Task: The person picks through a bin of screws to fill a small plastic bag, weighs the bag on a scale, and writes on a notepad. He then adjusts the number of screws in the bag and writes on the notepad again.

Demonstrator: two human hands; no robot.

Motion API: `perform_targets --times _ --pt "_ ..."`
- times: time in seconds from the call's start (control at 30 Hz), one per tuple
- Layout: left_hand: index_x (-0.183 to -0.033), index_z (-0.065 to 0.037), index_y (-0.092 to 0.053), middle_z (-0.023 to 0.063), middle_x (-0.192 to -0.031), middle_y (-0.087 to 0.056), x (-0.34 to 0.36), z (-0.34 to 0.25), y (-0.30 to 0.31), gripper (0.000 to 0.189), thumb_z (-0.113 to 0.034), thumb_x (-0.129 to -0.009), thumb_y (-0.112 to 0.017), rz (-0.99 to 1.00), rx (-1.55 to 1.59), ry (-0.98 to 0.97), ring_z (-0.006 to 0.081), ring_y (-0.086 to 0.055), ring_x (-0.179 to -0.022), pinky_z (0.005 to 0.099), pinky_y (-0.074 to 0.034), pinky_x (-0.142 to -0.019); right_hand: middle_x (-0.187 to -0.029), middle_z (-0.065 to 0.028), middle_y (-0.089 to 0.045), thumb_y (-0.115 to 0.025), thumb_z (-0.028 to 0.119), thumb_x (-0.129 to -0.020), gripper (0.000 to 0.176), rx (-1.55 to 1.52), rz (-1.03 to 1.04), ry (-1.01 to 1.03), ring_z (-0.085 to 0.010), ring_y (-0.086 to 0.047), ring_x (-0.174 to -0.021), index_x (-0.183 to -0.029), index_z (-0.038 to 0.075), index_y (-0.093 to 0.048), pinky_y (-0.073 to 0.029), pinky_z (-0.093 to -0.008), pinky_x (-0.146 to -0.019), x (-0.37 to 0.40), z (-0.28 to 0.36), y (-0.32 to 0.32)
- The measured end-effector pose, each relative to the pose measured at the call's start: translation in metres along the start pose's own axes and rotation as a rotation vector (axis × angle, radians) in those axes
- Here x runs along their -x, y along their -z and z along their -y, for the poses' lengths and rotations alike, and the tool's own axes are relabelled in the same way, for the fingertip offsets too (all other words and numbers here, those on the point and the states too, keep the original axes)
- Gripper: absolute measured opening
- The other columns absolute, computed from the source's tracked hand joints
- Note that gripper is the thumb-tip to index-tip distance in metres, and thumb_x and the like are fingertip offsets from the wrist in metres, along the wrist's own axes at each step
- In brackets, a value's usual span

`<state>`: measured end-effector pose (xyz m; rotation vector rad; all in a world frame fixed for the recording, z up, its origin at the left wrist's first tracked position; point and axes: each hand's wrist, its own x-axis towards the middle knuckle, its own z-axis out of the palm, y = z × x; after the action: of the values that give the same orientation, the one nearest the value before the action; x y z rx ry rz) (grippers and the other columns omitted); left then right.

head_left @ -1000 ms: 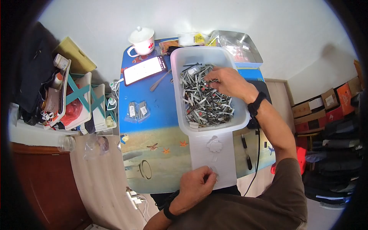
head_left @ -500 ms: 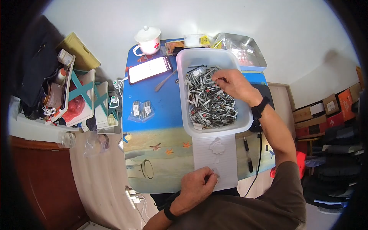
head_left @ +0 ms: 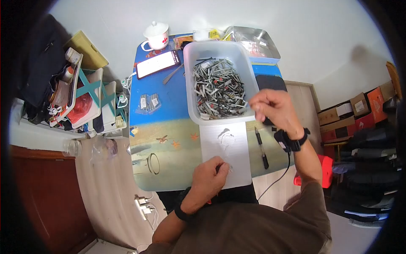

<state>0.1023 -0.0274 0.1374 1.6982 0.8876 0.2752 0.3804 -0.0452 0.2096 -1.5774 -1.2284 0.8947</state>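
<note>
A whitish plastic bin (head_left: 192, 55) holds a heap of mixed screws and nails (head_left: 220, 89), with paper labels among them. My right hand (head_left: 279, 111) hovers just off the bin's right front corner, its fingers pinched together; anything between the fingertips is too small to name. Over the lower part of a lined sheet of paper (head_left: 237, 154), my left hand (head_left: 210, 178) is closed on what looks like a small clear plastic bag (head_left: 230, 168), mostly hidden by the fingers. Thin clear pieces (head_left: 226, 139) lie higher on the sheet.
Two small labelled bags of screws (head_left: 149, 103) lie on the table's left. Behind them are a phone (head_left: 158, 64), tweezers (head_left: 172, 74) and a lidded cup (head_left: 156, 37). A pen (head_left: 262, 148) lies right of the paper. A metal tin (head_left: 258, 44) stands behind the bin.
My right hand has come out from over the screws and moved right and toward me, past the bin's edge. My left hand stays over the paper. The whole view has shifted somewhat.
</note>
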Motion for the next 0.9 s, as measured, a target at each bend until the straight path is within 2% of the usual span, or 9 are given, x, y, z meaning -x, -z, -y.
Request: perform_targets --times 0.07,0.13,0.2,0.23,0.33,0.53,0.77,0.83,0.9 --pt "-0.085 0.001 -0.067 0.0088 -0.067 -0.065 0.0 0.003 -0.004 0.023 -0.02 -0.094 -0.062 -0.006 0.005 -0.017 0.0139 -0.059 -0.061 0.0322 -0.047 -0.058 -0.084 -0.0043 -0.07 -0.068 0.003 -0.094 0.009 -0.026 0.054 0.053 -0.0079 -0.065 -0.066 -0.1 -0.002 -0.071 -0.051 -0.024 -0.058 0.029 0.01 -0.006" --pt "-0.089 -0.003 -0.069 0.0167 -0.07 -0.067 0.001 0.005 -0.008 0.023 -0.025 -0.093 -0.064 -0.035 0.077 0.011 0.032 -0.066 -0.063 0.0419 -0.05 -0.06 -0.084 -0.0049 -0.071 -0.069 0.002 -0.093 0.008 -0.043 0.154 0.127 -0.0091 -0.066 -0.066 -0.099 -0.002 -0.071 -0.052 -0.0247 -0.058 0.056 0.015 -0.016" --pt "-0.09 -0.003 -0.069 0.0159 -0.071 -0.067 0.001 0.004 -0.01 0.023 -0.025 -0.094 -0.063 -0.043 0.087 0.004 0.0305 -0.066 -0.063 0.0411 -0.05 -0.061 -0.085 -0.0077 -0.071 -0.07 0.003 -0.092 0.008 -0.025 0.227 0.16 -0.016 -0.069 -0.068 -0.099 0.0 -0.071 -0.054 -0.0283 -0.061 0.075 0.018 -0.032" --pt "-0.09 -0.002 -0.068 0.0151 -0.072 -0.068 0.001 0.004 -0.011 0.023 -0.024 -0.094 -0.063 -0.05 0.101 0.002 0.029 -0.066 -0.064 0.0404 -0.05 -0.061 -0.085 -0.0077 -0.071 -0.07 0.003 -0.092 0.008 -0.027 0.225 0.162 -0.016 -0.069 -0.068 -0.099 0.0 -0.071 -0.054 -0.0283 -0.061 0.082 0.015 -0.039" --pt "-0.091 -0.002 -0.067 0.0139 -0.073 -0.069 0.002 0.004 -0.011 0.022 -0.023 -0.095 -0.062 -0.046 0.117 0.026 0.0282 -0.066 -0.065 0.0398 -0.05 -0.063 -0.089 -0.0136 -0.07 -0.071 0.004 -0.089 0.009 0.179 0.19 0.349 -0.0308 -0.07 -0.08 -0.098 0.002 -0.07 -0.055 -0.0372 -0.067 0.093 0.007 -0.058" --pt "-0.091 -0.003 -0.065 0.0134 -0.073 -0.069 0.002 0.008 -0.015 0.022 -0.023 -0.096 -0.06 -0.047 0.112 0.012 0.0283 -0.067 -0.065 0.04 -0.05 -0.063 -0.092 -0.0146 -0.071 -0.074 0.004 -0.086 0.012 0.33 0.041 0.449 -0.0302 -0.071 -0.079 -0.098 0.002 -0.071 -0.057 -0.0363 -0.066 0.1 -0.014 -0.071" --pt "-0.092 -0.002 -0.065 0.0161 -0.069 -0.065 -0.001 -0.001 -0.015 0.022 -0.023 -0.095 -0.059 -0.038 0.053 0.029 0.03 -0.065 -0.063 0.0416 -0.048 -0.062 -0.092 -0.0153 -0.071 -0.075 0.005 -0.084 0.015 0.366 -0.011 0.453 -0.0306 -0.072 -0.079 -0.099 0.003 -0.072 -0.057 -0.0371 -0.065 0.106 -0.013 -0.072" --pt "-0.091 -0.002 -0.065 0.0172 -0.068 -0.063 -0.004 -0.001 -0.017 0.021 -0.022 -0.094 -0.059 -0.046 0.068 0.032 0.0299 -0.063 -0.061 0.0417 -0.048 -0.061 -0.095 -0.0163 -0.07 -0.068 0.001 -0.086 0.016 0.464 -0.004 0.48 -0.0334 -0.071 -0.081 -0.102 0.0 -0.068 -0.058 -0.0382 -0.067 0.107 -0.013 -0.071" --pt "-0.09 -0.002 -0.065 0.0174 -0.068 -0.063 -0.005 0.0 -0.018 0.021 -0.022 -0.094 -0.06 -0.037 0.064 0.024 0.0295 -0.063 -0.061 0.0413 -0.048 -0.061 -0.095 -0.0159 -0.07 -0.068 0.001 -0.086 0.017 0.52 -0.005 0.497 -0.0331 -0.071 -0.081 -0.103 0.0 -0.068 -0.058 -0.038 -0.067 0.108 -0.015 -0.07"
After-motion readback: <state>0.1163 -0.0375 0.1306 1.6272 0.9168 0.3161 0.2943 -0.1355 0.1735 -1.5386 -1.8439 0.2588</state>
